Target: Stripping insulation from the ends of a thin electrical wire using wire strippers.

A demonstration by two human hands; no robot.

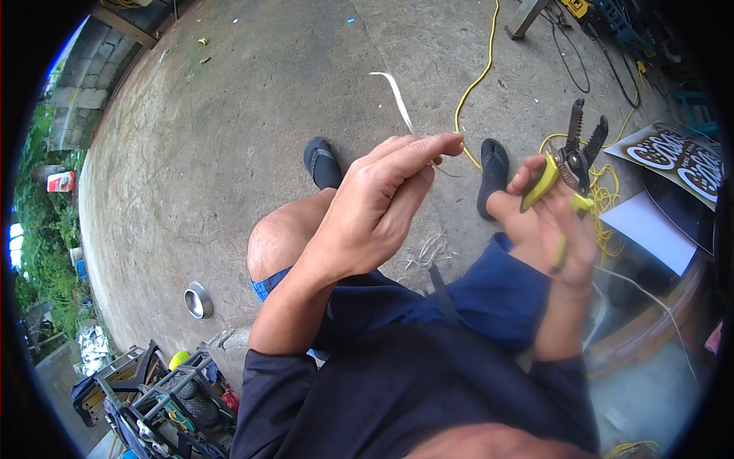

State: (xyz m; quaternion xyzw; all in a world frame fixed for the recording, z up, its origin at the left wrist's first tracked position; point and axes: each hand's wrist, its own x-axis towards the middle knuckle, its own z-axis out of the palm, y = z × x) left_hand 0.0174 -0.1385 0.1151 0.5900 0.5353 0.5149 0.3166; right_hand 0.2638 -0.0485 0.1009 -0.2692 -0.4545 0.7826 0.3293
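Note:
My left hand [378,201] is raised above my knees, its fingers pinched on a thin white strip [397,97]. One end of the strip sticks out past the knuckles, and a fine strand comes out near the fingertips. In my right hand [567,235] are wire strippers [573,155] with yellow-green handles and dark toothed jaws. Their jaws point away from me and stand apart with nothing between them. The right hand is slightly blurred. Between my legs a loose heap of thin pale scraps [430,251] lies on the concrete floor [258,103].
A yellow cord [487,63] runs over the floor to a tangled heap [605,212] on the right. Printed sign sheets [676,160] and a white sheet [651,229] lie beside it. A metal bowl [198,301] sits at left, near a metal frame [166,396] with mixed gear.

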